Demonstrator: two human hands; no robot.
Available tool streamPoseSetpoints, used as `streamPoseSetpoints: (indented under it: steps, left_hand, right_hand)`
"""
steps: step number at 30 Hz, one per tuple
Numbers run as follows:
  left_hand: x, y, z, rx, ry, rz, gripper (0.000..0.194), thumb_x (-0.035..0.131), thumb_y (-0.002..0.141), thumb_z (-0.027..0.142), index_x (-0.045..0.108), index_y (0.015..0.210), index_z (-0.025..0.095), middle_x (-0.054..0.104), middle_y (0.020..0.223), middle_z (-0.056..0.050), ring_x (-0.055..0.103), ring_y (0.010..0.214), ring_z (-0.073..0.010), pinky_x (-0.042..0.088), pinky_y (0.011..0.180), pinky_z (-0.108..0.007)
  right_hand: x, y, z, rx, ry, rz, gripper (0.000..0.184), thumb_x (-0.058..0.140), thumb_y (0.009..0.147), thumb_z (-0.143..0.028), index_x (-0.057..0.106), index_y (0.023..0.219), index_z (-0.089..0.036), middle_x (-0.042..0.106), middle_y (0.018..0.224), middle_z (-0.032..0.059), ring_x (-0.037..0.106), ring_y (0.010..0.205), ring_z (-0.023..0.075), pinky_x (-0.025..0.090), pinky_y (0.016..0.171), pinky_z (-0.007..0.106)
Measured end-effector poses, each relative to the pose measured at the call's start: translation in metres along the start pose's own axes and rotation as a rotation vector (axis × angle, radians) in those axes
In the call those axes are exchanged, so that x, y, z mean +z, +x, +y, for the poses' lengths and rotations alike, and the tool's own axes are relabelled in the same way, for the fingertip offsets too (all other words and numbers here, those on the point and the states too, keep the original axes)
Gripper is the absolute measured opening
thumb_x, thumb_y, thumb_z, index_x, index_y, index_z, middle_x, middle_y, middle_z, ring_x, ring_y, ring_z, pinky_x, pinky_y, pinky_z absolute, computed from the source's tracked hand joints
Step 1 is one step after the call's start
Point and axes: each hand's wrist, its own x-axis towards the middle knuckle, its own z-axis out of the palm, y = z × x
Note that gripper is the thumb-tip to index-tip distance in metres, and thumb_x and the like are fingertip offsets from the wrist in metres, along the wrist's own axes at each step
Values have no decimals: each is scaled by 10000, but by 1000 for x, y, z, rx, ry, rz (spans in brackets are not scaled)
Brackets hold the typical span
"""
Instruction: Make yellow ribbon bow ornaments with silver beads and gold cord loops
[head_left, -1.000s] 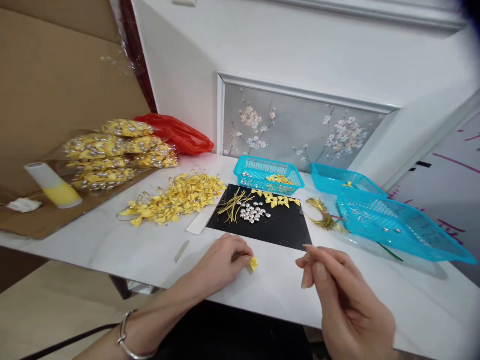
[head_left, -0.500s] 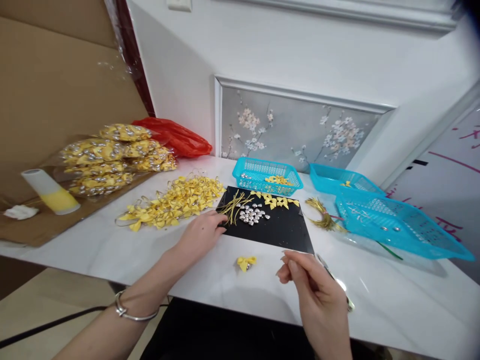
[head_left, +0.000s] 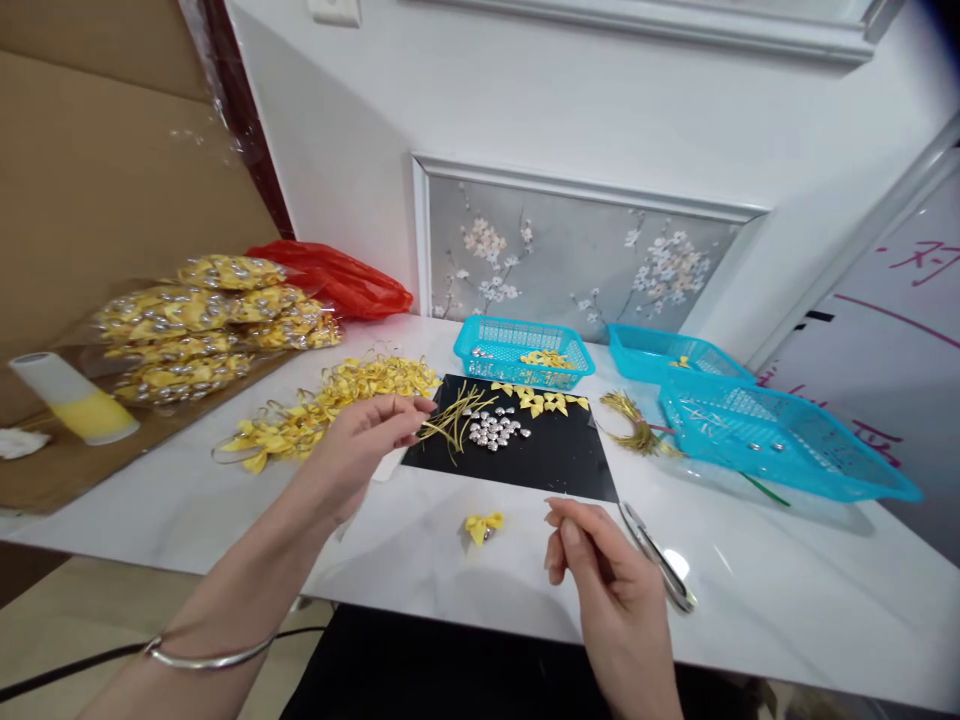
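Observation:
My left hand (head_left: pixel 367 440) is raised over the left edge of a black mat (head_left: pixel 555 465), its thumb and fingers pinched together. Thin yellow-green ties (head_left: pixel 452 420) lie right by its fingertips; whether one is between them I cannot make out. Silver heart-shaped beads (head_left: pixel 495 430) and a row of yellow ribbon bows (head_left: pixel 540 400) rest on the mat. My right hand (head_left: pixel 619 585) is held above the table's front part, closed in a pinch, its contents, if any, too small to see. Between the hands a single yellow bow with a silver bead (head_left: pixel 482 528) lies on the white table.
Scissors-like metal snips (head_left: pixel 660 560) lie right of my right hand. Blue baskets (head_left: pixel 795 450) and a tie bundle (head_left: pixel 634 425) stand to the right, another blue basket (head_left: pixel 525 375) behind the mat. A heap of finished bows (head_left: pixel 300 425) and filled plastic bags (head_left: pixel 187 310) occupy the left.
My left hand has lifted off the ties at the mat's left edge and moved up and left, fingers pinched. My right hand keeps its pinch nearly in place. The view has shifted slightly.

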Motion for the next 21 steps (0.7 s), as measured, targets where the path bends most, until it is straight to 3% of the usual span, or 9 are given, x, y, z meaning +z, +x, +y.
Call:
streamPoseSetpoints:
  steps: [3, 8, 13, 16, 19, 21]
  left_hand:
    - [9, -16, 14, -7, -139, 3, 190, 551, 794, 300, 550, 630, 203, 740, 1086, -113, 650, 1091, -286, 537, 795, -372]
    - [32, -50, 30, 80, -148, -183, 222, 535, 837, 260, 524, 622, 207, 731, 1083, -79, 662, 1049, -261, 536, 856, -394]
    - [42, -66, 36, 84, -211, -285, 257, 521, 883, 291, 525, 642, 203, 727, 1048, -83, 674, 979, -234, 558, 795, -341]
    - [41, -66, 35, 11, -303, -400, 295, 505, 922, 338, 540, 663, 201, 722, 933, -72, 686, 889, -214, 552, 655, -283]
    - [37, -65, 27, -41, -380, -520, 237, 458, 968, 346, 625, 873, 207, 704, 898, -58, 696, 821, -193, 474, 479, -208]
    - [34, -65, 18, 39, -314, -524, 198, 470, 970, 252, 660, 1018, 228, 714, 911, -44, 696, 826, -172, 484, 505, -197]
  right_hand:
    - [7, 2, -6, -43, -44, -15, 184, 538, 938, -209, 712, 1000, -217, 647, 757, 16, 601, 576, 102, 523, 521, 209]
    - [23, 6, -15, -270, -229, 18, 213, 603, 886, -132, 699, 1061, -209, 697, 973, 75, 684, 802, 161, 580, 650, 249]
    - [32, 6, -15, -476, -342, 10, 275, 569, 872, -13, 690, 1021, -211, 722, 867, 53, 663, 774, 160, 566, 691, 281]
    - [29, 4, -15, -394, -298, 9, 215, 559, 890, -47, 697, 940, -204, 720, 839, 48, 658, 754, 156, 550, 678, 274]
    - [22, 6, -16, -118, -140, -5, 119, 599, 910, -169, 699, 859, -208, 703, 755, 13, 639, 660, 127, 519, 596, 228]
    - [18, 9, -15, 84, 17, 28, 100, 642, 900, -263, 698, 843, -203, 652, 640, -19, 580, 541, 101, 470, 508, 205]
